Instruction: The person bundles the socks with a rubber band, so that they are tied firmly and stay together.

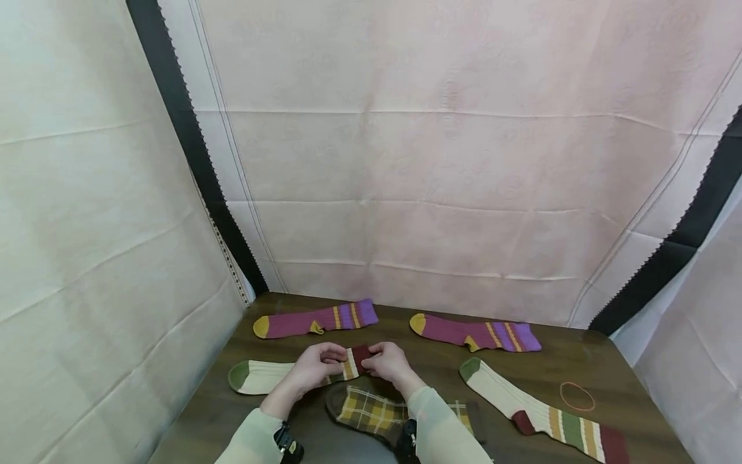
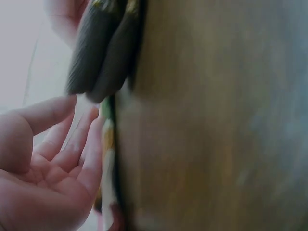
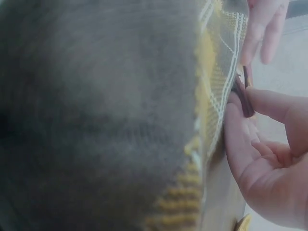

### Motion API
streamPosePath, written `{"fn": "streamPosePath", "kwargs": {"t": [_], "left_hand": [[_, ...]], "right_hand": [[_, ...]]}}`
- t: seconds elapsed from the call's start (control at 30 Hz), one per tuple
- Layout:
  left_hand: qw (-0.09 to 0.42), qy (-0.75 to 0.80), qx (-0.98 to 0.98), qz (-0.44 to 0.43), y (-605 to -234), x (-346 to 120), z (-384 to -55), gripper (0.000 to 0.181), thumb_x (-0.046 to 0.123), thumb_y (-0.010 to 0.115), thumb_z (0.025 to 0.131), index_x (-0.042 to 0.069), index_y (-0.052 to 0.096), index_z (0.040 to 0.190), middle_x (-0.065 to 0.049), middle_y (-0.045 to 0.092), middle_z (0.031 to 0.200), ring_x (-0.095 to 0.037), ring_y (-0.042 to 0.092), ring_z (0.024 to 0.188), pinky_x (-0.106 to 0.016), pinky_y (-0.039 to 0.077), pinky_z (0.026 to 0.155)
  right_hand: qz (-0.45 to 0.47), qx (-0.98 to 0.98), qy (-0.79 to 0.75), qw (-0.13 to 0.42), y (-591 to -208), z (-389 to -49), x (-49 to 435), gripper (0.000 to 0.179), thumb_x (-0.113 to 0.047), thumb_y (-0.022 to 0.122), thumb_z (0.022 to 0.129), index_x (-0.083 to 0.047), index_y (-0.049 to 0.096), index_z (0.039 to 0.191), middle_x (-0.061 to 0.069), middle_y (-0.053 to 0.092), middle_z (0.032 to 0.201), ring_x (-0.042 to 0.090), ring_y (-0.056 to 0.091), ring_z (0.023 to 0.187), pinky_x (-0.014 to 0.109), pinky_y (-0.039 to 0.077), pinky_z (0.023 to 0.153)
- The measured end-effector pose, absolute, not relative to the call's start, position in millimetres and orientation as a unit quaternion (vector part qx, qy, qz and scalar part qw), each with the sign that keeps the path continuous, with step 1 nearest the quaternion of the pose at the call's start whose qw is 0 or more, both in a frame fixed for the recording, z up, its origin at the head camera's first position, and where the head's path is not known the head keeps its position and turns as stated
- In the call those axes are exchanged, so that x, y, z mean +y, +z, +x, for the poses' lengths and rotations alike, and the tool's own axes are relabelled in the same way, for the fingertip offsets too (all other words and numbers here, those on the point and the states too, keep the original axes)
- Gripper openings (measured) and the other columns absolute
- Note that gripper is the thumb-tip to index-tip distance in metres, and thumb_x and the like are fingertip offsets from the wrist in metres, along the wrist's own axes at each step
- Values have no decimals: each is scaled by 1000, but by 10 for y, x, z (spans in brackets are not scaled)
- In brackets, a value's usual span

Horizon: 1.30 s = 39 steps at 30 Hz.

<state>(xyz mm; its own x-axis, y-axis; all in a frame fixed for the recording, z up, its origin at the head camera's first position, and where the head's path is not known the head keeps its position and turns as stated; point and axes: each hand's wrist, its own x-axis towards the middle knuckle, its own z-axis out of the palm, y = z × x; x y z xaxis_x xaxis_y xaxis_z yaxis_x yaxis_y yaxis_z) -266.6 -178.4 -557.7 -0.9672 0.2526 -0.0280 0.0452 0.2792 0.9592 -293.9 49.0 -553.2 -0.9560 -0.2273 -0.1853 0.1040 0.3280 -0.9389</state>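
Note:
A cream sock (image 1: 263,378) with a green toe and striped leg lies across the middle left of the table. My right hand (image 1: 393,365) pinches its dark red cuff (image 1: 361,356) between thumb and forefinger; the right wrist view shows the cuff (image 3: 244,98) held there. Over the striped leg, my left hand (image 1: 315,370) touches the sock, its thumb and fingers apart and loosely bent in the left wrist view. Nearer me lies yellow-and-brown plaid sock fabric (image 1: 373,412), partly hidden by my right forearm.
Two purple socks with yellow toes, one left (image 1: 315,321) and one right (image 1: 475,333), lie along the back. A matching cream striped sock (image 1: 522,406) slants across the right side, beside an orange rubber band (image 1: 577,396). Pale fabric walls (image 1: 406,161) enclose the table.

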Motion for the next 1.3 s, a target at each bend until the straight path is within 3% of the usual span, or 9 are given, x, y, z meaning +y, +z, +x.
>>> {"fn": "streamPosePath", "kwargs": {"t": [0.23, 0.43, 0.63, 0.77, 0.93, 1.07, 1.2, 1.3], "left_hand": [[56, 572, 815, 77, -5470, -2089, -2613, 34, 5, 73, 102, -5, 65, 134, -21, 70, 126, -30, 69, 108, -43, 59, 88], [6, 516, 855, 51, -5356, -2507, -2557, 34, 12, 77, 100, 1, 69, 131, -13, 72, 126, -25, 69, 110, -39, 56, 92], [-19, 462, 886, 40, -5302, -2963, -2504, 45, 19, 79, 100, 1, 66, 139, -20, 68, 137, -38, 63, 125, -53, 51, 104], [-34, 424, 905, 21, -5344, -3212, -2437, 48, 17, 80, 98, -2, 64, 139, -24, 65, 139, -45, 60, 129, -61, 49, 105], [-33, 405, 913, -6, -5388, -3418, -2421, 53, 20, 82, 97, -5, 63, 139, -29, 63, 139, -48, 57, 129, -62, 47, 105], [-27, 410, 911, -29, -5430, -3523, -2457, 52, 18, 83, 95, -8, 63, 136, -28, 66, 130, -42, 62, 118, -52, 53, 96], [9, 429, 903, -34, -5481, -3615, -2486, 52, 13, 84, 93, -9, 63, 136, -22, 69, 121, -36, 64, 110, -42, 55, 87], [43, 439, 897, -37, -5507, -3672, -2487, 53, 10, 85, 91, -9, 63, 136, -22, 68, 125, -37, 63, 116, -46, 54, 93]], "right_hand": [[-42, 800, -578, 155, -5515, -2933, 505, 45, -1, 76, 96, 14, 60, 135, 10, 74, 95, 25, 75, 88, 41, 64, 80], [-48, 798, -577, 166, -5492, -2942, 544, 46, 1, 74, 97, 15, 58, 137, 12, 73, 99, 26, 74, 92, 42, 64, 83], [-48, 784, -593, 179, -5489, -2945, 560, 49, 2, 72, 96, 17, 55, 140, 17, 72, 106, 28, 74, 95, 43, 64, 85], [-44, 774, -602, 189, -5515, -2968, 560, 51, 3, 73, 95, 16, 54, 141, 19, 70, 113, 29, 74, 97, 43, 64, 85], [-34, 771, -606, 193, -5523, -2989, 570, 52, 3, 74, 94, 14, 55, 141, 20, 67, 119, 27, 73, 98, 40, 64, 83], [-36, 767, -612, 190, -5517, -2985, 574, 52, 5, 74, 92, 11, 57, 141, 20, 67, 120, 25, 71, 96, 39, 63, 82], [-38, 764, -617, 185, -5521, -2964, 562, 51, 5, 75, 91, 7, 60, 140, 18, 69, 113, 23, 70, 93, 40, 63, 83], [-38, 763, -619, 182, -5522, -2952, 541, 45, 0, 74, 96, 5, 61, 138, 16, 70, 112, 23, 71, 94, 42, 63, 85]]}}
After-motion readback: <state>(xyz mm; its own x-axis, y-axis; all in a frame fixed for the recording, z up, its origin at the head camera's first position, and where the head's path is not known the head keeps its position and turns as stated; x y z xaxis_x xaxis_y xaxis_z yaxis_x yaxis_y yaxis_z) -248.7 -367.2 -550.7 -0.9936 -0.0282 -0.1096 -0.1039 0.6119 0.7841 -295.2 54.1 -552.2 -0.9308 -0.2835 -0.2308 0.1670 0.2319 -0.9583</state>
